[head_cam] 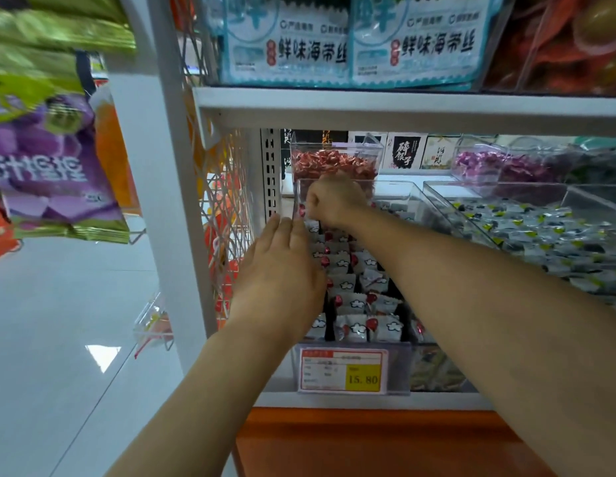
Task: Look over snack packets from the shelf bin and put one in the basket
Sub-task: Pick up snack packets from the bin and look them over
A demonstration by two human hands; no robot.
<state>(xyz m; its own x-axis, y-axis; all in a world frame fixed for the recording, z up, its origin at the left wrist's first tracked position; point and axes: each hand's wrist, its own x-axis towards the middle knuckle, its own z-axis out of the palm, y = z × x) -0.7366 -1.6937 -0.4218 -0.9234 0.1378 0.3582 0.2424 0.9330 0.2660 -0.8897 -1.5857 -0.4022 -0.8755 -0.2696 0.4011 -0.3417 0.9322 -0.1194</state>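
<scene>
Your left hand [282, 266] flat, fingers straight, against left wall of clear bin [404, 185] — likely steadying. Your right hand [334, 201] curled among white snack packets [358, 328] at back — grip on one unclear. Basket unseen.

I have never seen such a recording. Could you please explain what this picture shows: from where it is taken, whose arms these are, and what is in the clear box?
There is no machine here. A person wears a camera on the head, so this single picture looks forward and down along that person's own two bare arms, towards a shop shelf. On the shelf stands a clear bin filled with small white snack packets that have red marks. The left hand has straight fingers and is at the bin's left wall. The right hand is at the back of the bin with curled fingers; whether it holds a packet is hidden. A price tag on the bin's front reads 15.80. No basket is in view.
</scene>
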